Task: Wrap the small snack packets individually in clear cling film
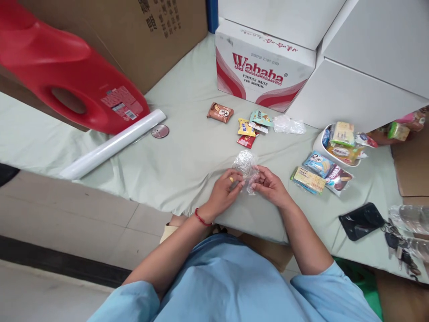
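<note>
My left hand and my right hand meet over the pale green cloth, both pinching a crumpled clear plastic bag between them. A ring shows on a left finger and a red cord on the left wrist. Beyond the bag lie a brown snack packet and a small cluster of yellow, red and teal packets. To the right, two packets rest flat near a white bowl piled with more snacks.
A Wahaha water carton and white boxes stand at the back. A red jug and a white roll lie at the left. A black phone, keys and plastic bottles sit at the right.
</note>
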The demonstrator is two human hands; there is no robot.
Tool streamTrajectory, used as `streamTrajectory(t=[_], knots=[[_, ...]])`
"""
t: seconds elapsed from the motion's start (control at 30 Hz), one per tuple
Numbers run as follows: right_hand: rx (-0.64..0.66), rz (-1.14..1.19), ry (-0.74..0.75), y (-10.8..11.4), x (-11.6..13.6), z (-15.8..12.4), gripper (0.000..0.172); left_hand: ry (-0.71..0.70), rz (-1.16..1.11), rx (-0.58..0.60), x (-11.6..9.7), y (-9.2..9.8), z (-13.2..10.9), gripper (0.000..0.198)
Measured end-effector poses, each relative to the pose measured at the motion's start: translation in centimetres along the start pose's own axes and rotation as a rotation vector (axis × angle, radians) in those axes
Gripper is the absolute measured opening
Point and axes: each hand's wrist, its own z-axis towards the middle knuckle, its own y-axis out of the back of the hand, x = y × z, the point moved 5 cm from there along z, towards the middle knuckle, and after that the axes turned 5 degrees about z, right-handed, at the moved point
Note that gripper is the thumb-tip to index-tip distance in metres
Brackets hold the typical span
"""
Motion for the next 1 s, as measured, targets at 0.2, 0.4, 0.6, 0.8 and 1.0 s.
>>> streamTrajectory(t=[0.2,0.4,0.6,0.8,1.0], knots=[[-0.149,0.003,0.025,1.5,0.9,0.1,0.056,0.342,-0.484,-0.268,2.3,1.3,-0.2,0.029],[-0.275,0.01,0.011,2.2,1.0,0.0,0.036,0.521,-0.99,-0.423,3.4,3.3,-0.2,0.035],[-0.436,0.102,0.022,3.4,2.0,-0.1,0.033,0.598,-1.136,-0.609,5.1,6.0,-0.2,0.018],[-0.619,-0.1,0.111,6.2,1.5,-0.4,0.029,0.632,-1.183,-0.641,5.7,7.1,-0.1,0.014],[-0.781,-0.827,0.346,5.9,4.1,-1.8,0.025,0.603,-1.142,-0.592,5.4,6.5,-0.2,0.017]])
